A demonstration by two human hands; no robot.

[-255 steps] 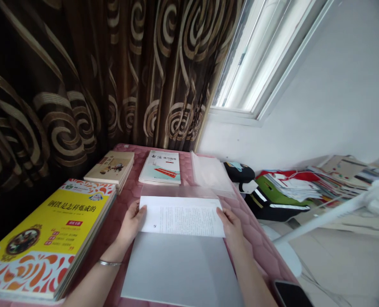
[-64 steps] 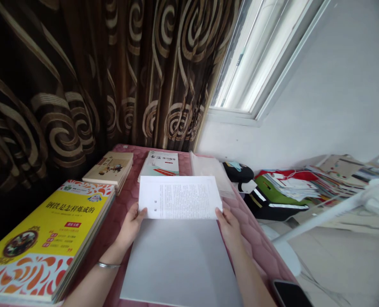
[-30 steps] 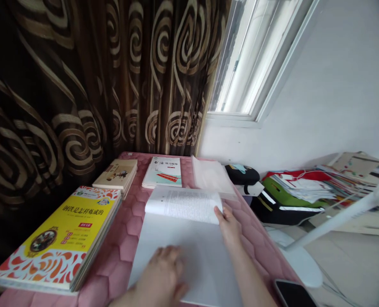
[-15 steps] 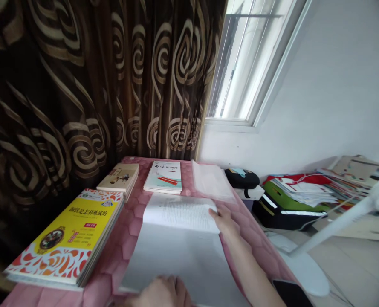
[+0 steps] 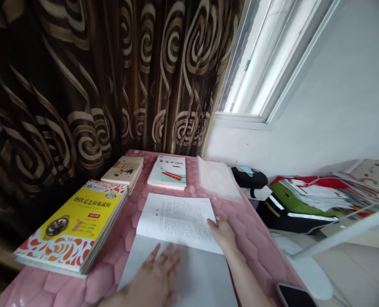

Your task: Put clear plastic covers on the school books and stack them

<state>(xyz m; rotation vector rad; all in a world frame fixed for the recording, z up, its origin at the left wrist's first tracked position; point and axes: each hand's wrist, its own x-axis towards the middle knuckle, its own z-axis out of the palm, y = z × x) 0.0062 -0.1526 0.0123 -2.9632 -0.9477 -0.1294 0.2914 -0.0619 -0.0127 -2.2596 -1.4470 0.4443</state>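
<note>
An open book point(image 5: 179, 219) lies in front of me, its printed page at the far side and a blank grey-white sheet point(image 5: 205, 273) at the near side. My left hand point(image 5: 154, 273), slightly blurred, is over the blank sheet with its fingers spread; whether it touches the paper I cannot tell. At the right edge of the printed page is my right hand point(image 5: 223, 234), its thumb on top and the other fingers curled at the margin, gripping the page edge.
A yellow book stack point(image 5: 77, 221) and a smaller tan stack point(image 5: 122, 172) lie left on the pink quilted cover point(image 5: 115, 238). Beyond are white books point(image 5: 168, 170) and clear plastic sleeves point(image 5: 216, 177). A phone point(image 5: 294, 295) and white lamp point(image 5: 317, 273) stand right.
The far page now lies flatter, showing more print. My left hand has moved up from the near edge and its fingers have spread. My right hand keeps to the page's right edge.
</note>
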